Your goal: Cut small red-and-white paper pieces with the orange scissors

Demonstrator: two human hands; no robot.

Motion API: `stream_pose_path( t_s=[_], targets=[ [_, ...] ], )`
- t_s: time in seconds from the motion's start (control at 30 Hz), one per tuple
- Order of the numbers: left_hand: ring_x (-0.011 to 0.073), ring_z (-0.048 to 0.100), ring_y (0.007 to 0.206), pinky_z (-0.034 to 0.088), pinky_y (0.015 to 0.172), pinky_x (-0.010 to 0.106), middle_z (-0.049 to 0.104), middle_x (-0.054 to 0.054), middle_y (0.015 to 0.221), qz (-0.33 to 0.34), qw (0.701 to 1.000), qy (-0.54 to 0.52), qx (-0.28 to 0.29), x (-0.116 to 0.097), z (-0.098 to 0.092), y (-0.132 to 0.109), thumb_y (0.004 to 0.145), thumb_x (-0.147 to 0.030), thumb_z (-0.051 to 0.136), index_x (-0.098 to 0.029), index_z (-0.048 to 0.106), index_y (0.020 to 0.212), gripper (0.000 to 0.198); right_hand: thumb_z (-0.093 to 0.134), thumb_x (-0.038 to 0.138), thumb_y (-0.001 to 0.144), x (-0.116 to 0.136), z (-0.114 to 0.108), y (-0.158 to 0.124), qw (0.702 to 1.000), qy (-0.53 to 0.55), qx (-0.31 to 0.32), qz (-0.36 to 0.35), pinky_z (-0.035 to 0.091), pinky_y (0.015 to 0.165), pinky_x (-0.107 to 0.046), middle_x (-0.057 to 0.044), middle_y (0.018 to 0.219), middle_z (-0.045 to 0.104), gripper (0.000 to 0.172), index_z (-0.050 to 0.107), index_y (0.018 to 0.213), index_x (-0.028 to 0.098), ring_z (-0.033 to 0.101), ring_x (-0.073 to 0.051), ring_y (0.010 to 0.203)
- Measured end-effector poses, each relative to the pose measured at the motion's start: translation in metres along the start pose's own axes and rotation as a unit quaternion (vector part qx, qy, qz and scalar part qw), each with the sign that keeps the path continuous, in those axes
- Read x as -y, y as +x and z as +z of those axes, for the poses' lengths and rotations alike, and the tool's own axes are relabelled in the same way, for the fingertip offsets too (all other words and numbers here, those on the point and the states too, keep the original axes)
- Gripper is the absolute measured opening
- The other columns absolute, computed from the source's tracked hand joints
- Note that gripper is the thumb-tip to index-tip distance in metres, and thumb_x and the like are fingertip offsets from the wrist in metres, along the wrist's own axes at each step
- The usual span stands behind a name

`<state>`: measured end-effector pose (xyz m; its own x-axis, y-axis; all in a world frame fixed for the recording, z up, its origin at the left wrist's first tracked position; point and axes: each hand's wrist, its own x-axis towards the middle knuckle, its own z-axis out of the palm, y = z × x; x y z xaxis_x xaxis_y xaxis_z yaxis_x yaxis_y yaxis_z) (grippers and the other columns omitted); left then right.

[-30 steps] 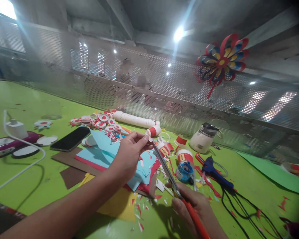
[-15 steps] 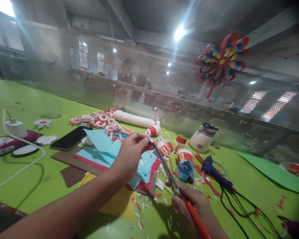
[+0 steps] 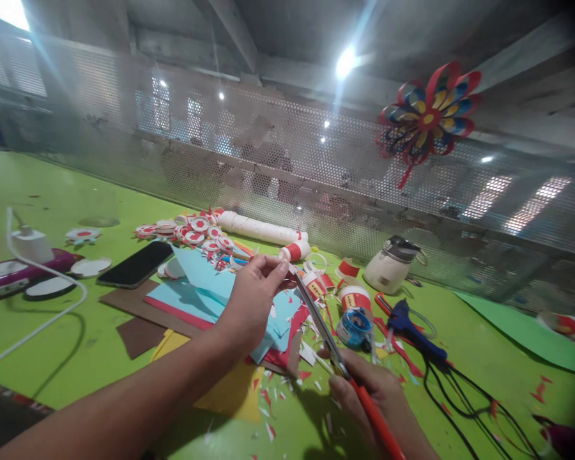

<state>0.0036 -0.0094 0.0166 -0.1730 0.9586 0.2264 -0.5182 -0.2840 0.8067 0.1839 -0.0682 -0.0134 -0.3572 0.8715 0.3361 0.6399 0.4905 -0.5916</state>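
Observation:
My right hand (image 3: 371,396) is closed round the red handles of a pair of scissors (image 3: 320,316), whose blades point up and away toward my left fingertips. My left hand (image 3: 256,297) pinches a small white piece of paper (image 3: 291,269) between thumb and fingers, right at the scissor tips. Most of that piece is hidden by the fingers. Below the left hand lie light blue paper sheets (image 3: 199,275) on red and brown sheets. Small red and white scraps (image 3: 268,402) are scattered in front of them.
Behind stand a long white stack of cups (image 3: 263,228), a heap of red-and-white discs (image 3: 196,230) and cut paper cups (image 3: 354,298). A blue glue gun (image 3: 412,329) with its cord, a blue tape roll (image 3: 353,329) and a white jug (image 3: 391,265) are to the right. A phone (image 3: 137,264) lies left.
Hands, scissors and paper piece stay almost in the same place. The raised corner of the light blue sheet has shifted slightly.

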Motion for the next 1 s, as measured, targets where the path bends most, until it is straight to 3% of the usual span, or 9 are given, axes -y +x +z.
stream_pose_path(
  t_s=[1.0],
  targets=[
    [0.0103, 0.055, 0.064, 0.046, 0.068, 0.027, 0.057, 0.0, 0.066, 0.011, 1.0, 0.005, -0.006, 0.0033, -0.0002, 0.0008, 0.07, -0.02, 0.062, -0.013, 0.053, 0.071, 0.012, 0.043, 0.045, 0.082, -0.0024, -0.0005, 0.0012, 1.0, 0.024, 0.007, -0.004, 0.031, 0.045, -0.021, 0.004, 0.052, 0.041, 0.036, 0.066, 0.087, 0.018, 0.037, -0.011, 0.046]
  ],
)
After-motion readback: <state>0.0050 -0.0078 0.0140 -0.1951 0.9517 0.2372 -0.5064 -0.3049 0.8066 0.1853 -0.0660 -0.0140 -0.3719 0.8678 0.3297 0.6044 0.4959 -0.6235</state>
